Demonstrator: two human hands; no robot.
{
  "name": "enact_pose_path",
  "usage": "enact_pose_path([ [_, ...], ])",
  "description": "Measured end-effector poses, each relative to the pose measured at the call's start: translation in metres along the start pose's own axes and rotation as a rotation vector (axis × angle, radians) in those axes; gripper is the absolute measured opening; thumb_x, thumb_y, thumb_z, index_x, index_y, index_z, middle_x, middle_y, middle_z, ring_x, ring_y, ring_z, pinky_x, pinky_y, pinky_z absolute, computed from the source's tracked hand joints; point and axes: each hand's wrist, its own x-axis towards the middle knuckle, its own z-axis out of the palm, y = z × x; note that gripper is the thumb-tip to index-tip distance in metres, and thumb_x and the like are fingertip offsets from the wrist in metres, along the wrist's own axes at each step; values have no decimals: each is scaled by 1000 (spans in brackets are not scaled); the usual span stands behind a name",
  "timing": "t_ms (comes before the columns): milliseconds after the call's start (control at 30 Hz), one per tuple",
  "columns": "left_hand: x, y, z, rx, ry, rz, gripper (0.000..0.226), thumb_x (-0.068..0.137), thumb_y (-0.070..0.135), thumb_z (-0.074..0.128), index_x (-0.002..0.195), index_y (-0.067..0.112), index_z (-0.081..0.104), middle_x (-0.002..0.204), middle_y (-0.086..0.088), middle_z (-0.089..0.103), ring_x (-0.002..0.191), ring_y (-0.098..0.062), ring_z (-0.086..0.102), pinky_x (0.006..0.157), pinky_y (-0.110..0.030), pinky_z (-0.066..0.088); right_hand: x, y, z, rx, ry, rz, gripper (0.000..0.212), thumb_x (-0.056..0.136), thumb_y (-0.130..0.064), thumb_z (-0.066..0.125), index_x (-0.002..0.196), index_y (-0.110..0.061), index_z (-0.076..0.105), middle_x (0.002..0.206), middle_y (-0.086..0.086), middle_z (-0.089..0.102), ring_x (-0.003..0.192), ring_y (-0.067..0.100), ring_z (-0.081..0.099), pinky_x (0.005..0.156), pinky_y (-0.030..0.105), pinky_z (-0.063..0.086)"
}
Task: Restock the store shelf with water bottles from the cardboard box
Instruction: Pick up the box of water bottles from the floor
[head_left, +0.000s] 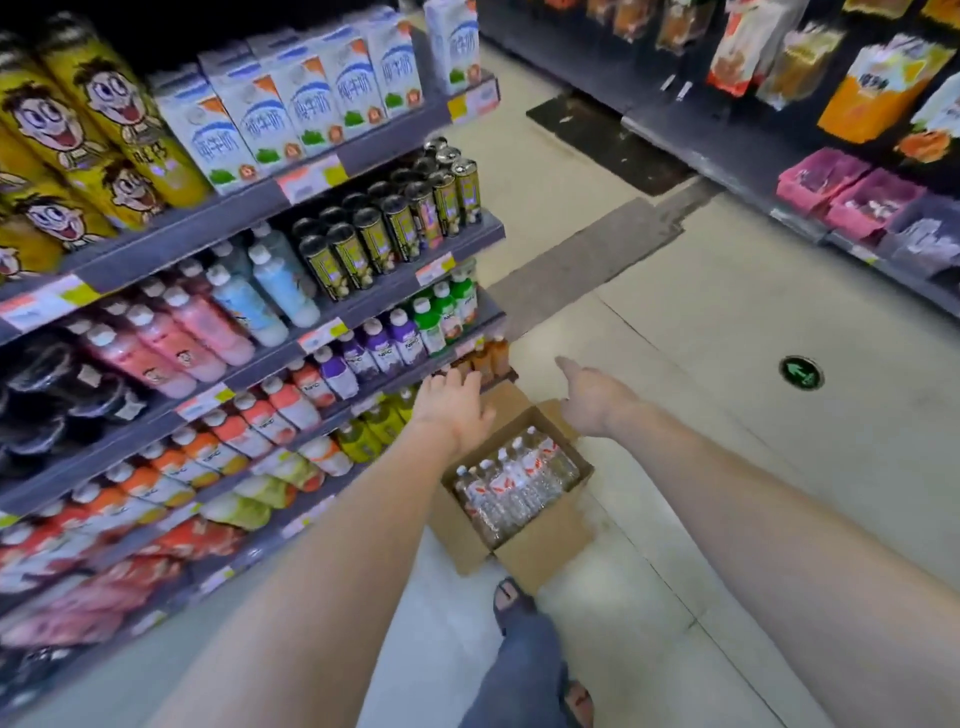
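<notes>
An open cardboard box (545, 540) stands on the floor beside the shelf unit, its flaps folded out. Several clear water bottles (514, 478) with white caps and red-and-white labels stand upright inside it. My left hand (454, 402) reaches out above the box's far left corner with relaxed fingers and holds nothing. My right hand (592, 395) stretches forward above the box's far right flap, a finger extended, also holding nothing. The store shelf (332, 410) on the left is packed with drinks.
Shelves on the left carry milk cartons (311, 93), dark cans (395, 228) and coloured bottles. Another shelf unit (831, 156) with snacks lines the right. Pale aisle floor lies between, with a green arrow sticker (801, 372). My sandalled foot (511, 597) is by the box's near flap.
</notes>
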Motion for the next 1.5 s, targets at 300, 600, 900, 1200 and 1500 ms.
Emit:
enact_pose_path([
  [300, 71, -31, 69, -171, -66, -236, 63, 105, 46, 42, 158, 16, 30, 158, -19, 37, 142, -41, 42, 120, -47, 31, 106, 13, 34, 21, -105, -16, 67, 101, -23, 49, 162, -17, 21, 140, 21, 58, 123, 39, 58, 94, 39, 50],
  [600, 130, -48, 170, -341, -246, -426, 66, 106, 51, 37, 160, 13, 27, 164, -24, 31, 146, -42, 38, 121, -47, 25, 220, 25, 105, 23, -323, 23, 74, 101, -28, 54, 163, -24, 15, 143, 22, 55, 124, 41, 57, 94, 38, 47],
  [900, 227, -55, 321, -610, -178, -696, 69, 107, 50, 44, 165, 20, 23, 161, -17, 39, 144, -44, 41, 118, -49, 31, 383, 77, 233, -8, -367, 9, 69, 101, -29, 54, 160, -30, 18, 136, 20, 59, 100, 36, 64, 78, 35, 46],
  [1200, 302, -57, 532, -695, -267, -942, 78, 103, 56, 43, 166, 37, 3, 161, -17, 29, 140, -48, 42, 116, -55, 35, 521, 182, 395, -54, -236, 70, 75, 99, -22, 58, 160, -35, 17, 142, 10, 52, 103, 30, 64, 78, 30, 48],
  [1500, 351, -72, 659, -597, -106, -972, 111, 99, 33, 65, 162, 34, -26, 177, -5, -2, 135, -46, 54, 105, -62, 49, 601, 233, 469, -58, -118, 89, 103, 101, -33, 62, 158, -38, -23, 113, 19, 61, 65, 21, 42, 62, 31, 35],
])
